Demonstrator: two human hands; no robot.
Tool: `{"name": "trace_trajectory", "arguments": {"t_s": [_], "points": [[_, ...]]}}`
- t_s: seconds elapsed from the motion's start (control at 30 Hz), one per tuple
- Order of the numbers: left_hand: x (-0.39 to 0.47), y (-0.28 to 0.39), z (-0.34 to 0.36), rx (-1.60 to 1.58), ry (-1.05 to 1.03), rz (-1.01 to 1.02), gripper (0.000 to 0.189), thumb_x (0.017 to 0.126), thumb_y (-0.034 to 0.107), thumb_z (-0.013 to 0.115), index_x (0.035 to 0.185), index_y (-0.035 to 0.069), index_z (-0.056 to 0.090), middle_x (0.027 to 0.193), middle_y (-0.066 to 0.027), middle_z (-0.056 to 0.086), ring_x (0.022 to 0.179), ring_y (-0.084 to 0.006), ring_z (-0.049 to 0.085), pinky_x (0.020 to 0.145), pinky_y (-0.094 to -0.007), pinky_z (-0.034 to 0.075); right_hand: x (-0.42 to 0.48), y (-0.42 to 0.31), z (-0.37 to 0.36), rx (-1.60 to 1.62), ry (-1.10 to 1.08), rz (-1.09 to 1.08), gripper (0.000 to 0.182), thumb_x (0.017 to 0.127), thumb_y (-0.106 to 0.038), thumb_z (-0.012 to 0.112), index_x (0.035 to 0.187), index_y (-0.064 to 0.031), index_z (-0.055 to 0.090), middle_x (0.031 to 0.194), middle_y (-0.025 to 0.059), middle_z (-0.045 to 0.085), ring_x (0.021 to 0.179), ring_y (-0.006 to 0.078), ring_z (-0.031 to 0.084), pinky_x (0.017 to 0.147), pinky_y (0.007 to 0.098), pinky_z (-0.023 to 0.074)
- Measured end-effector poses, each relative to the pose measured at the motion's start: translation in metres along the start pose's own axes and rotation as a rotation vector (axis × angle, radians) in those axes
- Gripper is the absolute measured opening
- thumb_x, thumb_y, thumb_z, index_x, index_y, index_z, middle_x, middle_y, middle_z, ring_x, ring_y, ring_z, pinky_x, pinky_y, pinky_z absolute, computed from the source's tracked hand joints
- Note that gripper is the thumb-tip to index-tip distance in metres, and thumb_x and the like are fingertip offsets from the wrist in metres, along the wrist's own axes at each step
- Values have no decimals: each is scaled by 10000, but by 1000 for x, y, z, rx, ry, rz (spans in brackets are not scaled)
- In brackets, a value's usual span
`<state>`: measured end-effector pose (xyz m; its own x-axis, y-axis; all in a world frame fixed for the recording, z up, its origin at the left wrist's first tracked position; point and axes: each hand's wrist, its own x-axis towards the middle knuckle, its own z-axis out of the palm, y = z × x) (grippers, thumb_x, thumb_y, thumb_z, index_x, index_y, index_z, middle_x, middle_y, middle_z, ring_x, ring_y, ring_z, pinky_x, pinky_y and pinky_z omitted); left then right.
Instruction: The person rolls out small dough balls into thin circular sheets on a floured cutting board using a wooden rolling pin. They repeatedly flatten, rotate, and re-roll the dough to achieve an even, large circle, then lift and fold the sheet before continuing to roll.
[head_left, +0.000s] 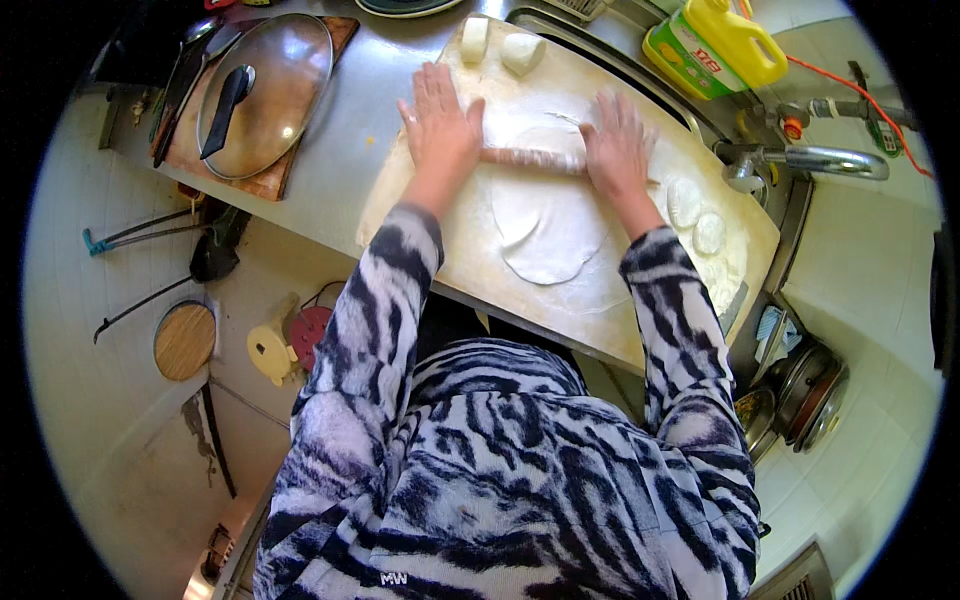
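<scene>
A wooden rolling pin (532, 159) lies across a thin sheet of white dough (551, 217) on a floured wooden board (390, 202). My left hand (442, 124) rests flat over the pin's left end, fingers stretched forward and spread. Over the right end lies my right hand (619, 146), palm down and blurred, with the pin's thin tip showing past it. Neither hand's fingers curl round the pin. The near part of the dough has a folded flap at its left. Beyond my hands sit two dough pieces, one upright (474, 40) and one rounded (523, 52).
Two floured dough pieces (696, 214) and loose flour (724, 270) lie at the board's right. A faucet (817, 159) and yellow oil jug (712, 49) stand beyond. Left, a glass lid (274, 90) rests on a cutting board (337, 41) beside utensils (180, 90).
</scene>
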<state>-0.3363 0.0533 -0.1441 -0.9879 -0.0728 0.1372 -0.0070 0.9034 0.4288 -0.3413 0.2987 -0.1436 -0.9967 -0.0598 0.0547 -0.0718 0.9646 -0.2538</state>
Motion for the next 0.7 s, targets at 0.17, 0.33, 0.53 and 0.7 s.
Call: {"name": "trace_trajectory", "arguments": {"t_s": [0.17,0.33,0.53,0.7], "points": [[-106,10,-31,41,-324,83,746,952,377,512,1564,59,227,1641,-162,177,1520,-312,160,1172,-631,108,-85,10,-13,-35,-68,-209,638,975,-490,458,1543,-223,338,1629,126,223,1493,368,200,1127,720,48],[-119,1,-23,86,-312,-56,712,981,341,455,1579,74,179,1648,-180,126,1530,-337,90,1166,-654,14,-41,-10,-5,24,-62,-322,648,1004,-570,322,1544,-213,337,1636,109,224,1510,335,178,1149,673,39],[-9,-39,-12,64,57,-126,719,997,365,467,1564,22,188,1644,-187,133,1524,-349,99,1167,-646,45,44,-43,17,75,41,-77,653,974,-479,462,1555,-220,313,1642,133,190,1513,350,153,1145,687,73],[-82,-18,-34,-34,-254,6,815,908,347,601,1579,109,205,1645,-173,151,1525,-334,132,1157,-669,50,-59,-20,-2,22,-103,-242,686,981,-490,437,1566,-166,280,1647,141,169,1510,374,154,1136,698,71]]}}
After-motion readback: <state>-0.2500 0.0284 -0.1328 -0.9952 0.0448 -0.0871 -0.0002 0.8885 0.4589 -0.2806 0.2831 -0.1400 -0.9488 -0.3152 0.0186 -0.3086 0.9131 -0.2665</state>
